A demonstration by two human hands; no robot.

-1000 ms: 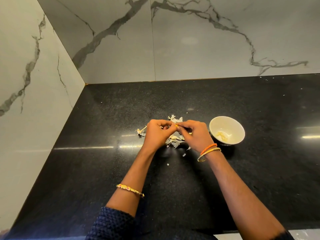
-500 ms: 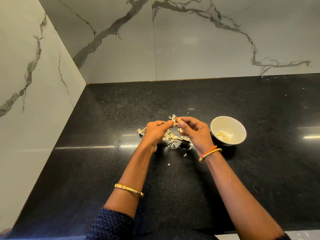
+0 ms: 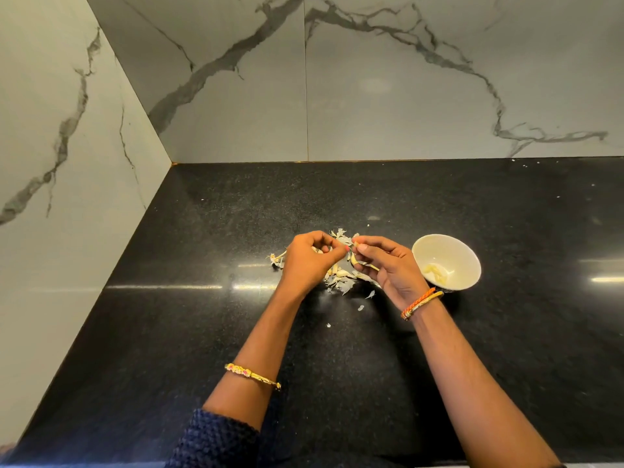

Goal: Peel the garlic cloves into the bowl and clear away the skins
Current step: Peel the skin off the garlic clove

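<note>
Your left hand [image 3: 309, 261] and right hand [image 3: 388, 265] both pinched one garlic clove [image 3: 355, 245] above the skins [image 3: 337, 278]; the bowl [image 3: 467, 265] sat just right of your right hand, and a slip risked dropping the clove among them

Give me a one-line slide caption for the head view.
Both hands, left hand and right hand, pinch a garlic clove above the skin pile, beside the bowl.

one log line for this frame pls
step: peeling | left hand + right hand: pinching garlic clove | white ceramic bowl: peeled cloves inside | papery skins: on black counter
</note>
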